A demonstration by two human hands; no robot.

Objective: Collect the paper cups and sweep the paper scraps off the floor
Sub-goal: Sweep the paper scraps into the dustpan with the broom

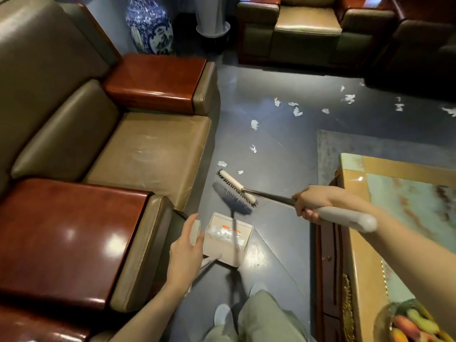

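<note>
White paper scraps (254,124) lie scattered over the dark floor, from the sofa front out to the far right. My right hand (311,203) grips the grey handle of a broom (237,186). Its white head with dark bristles hangs tilted just above the floor, close to two small scraps (222,164). Nearer me stands a beige dustpan (228,239) with white scraps inside. My left hand (185,248) is beside it, fingers nearly straight, resting against the grey top of the dustpan's handle (196,230). I see no paper cups.
A leather sofa (148,149) with glossy wooden armrests lines the left. A marble-topped coffee table (385,218) with a fruit bowl (409,324) stands on the right on a rug. Armchairs (308,28) and a blue-white vase (148,23) are at the back. My legs are at the bottom.
</note>
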